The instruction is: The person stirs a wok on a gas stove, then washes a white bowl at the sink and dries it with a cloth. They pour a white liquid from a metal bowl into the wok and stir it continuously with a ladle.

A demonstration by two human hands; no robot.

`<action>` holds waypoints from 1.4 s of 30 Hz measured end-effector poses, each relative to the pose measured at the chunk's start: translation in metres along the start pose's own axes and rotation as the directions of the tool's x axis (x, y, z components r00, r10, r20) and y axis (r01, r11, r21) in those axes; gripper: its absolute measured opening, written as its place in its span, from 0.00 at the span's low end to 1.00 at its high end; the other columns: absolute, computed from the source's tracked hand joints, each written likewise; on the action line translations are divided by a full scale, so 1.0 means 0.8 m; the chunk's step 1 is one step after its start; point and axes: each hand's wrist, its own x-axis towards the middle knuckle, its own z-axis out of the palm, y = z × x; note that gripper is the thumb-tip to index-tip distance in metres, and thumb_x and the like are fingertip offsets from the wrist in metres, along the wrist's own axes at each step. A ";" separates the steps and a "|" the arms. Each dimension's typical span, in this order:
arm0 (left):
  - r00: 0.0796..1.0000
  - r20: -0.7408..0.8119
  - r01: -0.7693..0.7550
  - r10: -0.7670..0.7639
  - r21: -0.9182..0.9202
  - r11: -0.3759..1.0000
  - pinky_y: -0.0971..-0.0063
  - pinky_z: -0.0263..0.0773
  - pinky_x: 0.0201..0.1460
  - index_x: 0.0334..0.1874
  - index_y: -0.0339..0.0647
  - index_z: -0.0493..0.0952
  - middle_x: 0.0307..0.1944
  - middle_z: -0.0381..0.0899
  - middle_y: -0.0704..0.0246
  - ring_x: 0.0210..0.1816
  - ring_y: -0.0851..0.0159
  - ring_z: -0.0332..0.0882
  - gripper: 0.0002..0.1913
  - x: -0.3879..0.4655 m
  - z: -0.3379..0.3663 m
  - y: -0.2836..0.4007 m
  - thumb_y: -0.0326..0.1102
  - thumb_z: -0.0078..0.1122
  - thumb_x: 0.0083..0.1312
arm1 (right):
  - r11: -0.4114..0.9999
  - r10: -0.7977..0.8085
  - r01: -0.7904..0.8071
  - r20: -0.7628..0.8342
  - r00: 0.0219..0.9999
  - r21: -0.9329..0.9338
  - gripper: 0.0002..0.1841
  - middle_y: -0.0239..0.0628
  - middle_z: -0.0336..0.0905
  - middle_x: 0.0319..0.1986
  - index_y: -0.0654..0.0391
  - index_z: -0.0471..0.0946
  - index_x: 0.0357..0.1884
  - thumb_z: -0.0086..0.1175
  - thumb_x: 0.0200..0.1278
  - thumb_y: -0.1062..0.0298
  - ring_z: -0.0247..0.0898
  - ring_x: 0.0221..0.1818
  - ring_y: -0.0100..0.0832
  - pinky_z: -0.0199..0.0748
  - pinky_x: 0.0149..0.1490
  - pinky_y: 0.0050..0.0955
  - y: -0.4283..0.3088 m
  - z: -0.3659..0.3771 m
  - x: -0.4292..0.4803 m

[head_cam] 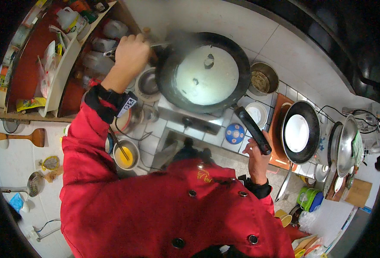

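A black wok with a thin whitish layer across its inside sits over the stove. Dark gaps show in that layer. My left hand is closed on a thin metal utensil handle at the wok's left rim; its far end is hidden in steam and dark blur. At the lower right, my right hand grips the end of the wok's black handle. Below my left forearm, a metal bowl holds yellow liquid and chopsticks.
A metal pot stands right of the wok. Nearby are a white bowl, a blue round trivet or lid and a second black pan with a white plate. Shelves with bottles flank the left side. A range hood overhangs the upper right.
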 end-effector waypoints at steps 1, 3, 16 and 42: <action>0.999 -0.015 0.042 -0.042 -0.013 0.999 0.63 0.71 0.41 0.33 0.42 0.79 0.35 0.76 0.64 0.40 0.57 0.77 0.08 -0.007 -0.003 0.001 0.32 0.58 0.51 | 0.997 -0.059 0.059 -0.009 0.998 -0.044 0.25 0.41 0.75 0.36 0.64 0.66 0.60 0.55 0.60 0.70 0.71 0.32 0.28 0.74 0.32 0.26 0.003 0.006 0.004; 0.992 -0.002 0.128 -0.128 -0.029 0.991 0.62 0.71 0.40 0.33 0.43 0.79 0.34 0.76 0.63 0.39 0.55 0.77 0.08 -0.028 -0.012 0.003 0.32 0.59 0.50 | 0.992 -0.079 0.069 -0.089 0.993 -0.109 0.23 0.42 0.75 0.31 0.65 0.67 0.58 0.54 0.60 0.71 0.71 0.29 0.28 0.70 0.29 0.24 -0.006 0.007 0.010; 0.722 0.269 0.666 -0.637 -0.517 0.537 0.58 0.72 0.43 0.43 0.44 0.81 0.41 0.79 0.58 0.41 0.48 0.78 0.12 -0.170 -0.043 0.070 0.39 0.56 0.61 | 0.920 -0.345 0.282 -0.223 0.912 -0.271 0.14 0.25 0.67 0.16 0.61 0.79 0.40 0.51 0.67 0.59 0.57 0.14 0.16 0.51 0.20 0.17 -0.116 0.013 0.094; 0.646 0.392 0.748 -0.655 -0.499 0.439 0.60 0.72 0.44 0.45 0.48 0.82 0.40 0.81 0.62 0.42 0.51 0.78 0.12 -0.187 -0.017 0.074 0.40 0.58 0.60 | 0.807 -0.525 0.377 -0.259 0.811 -0.455 0.20 0.31 0.69 0.17 0.64 0.78 0.36 0.47 0.70 0.54 0.61 0.20 0.23 0.60 0.31 0.22 -0.115 0.014 0.133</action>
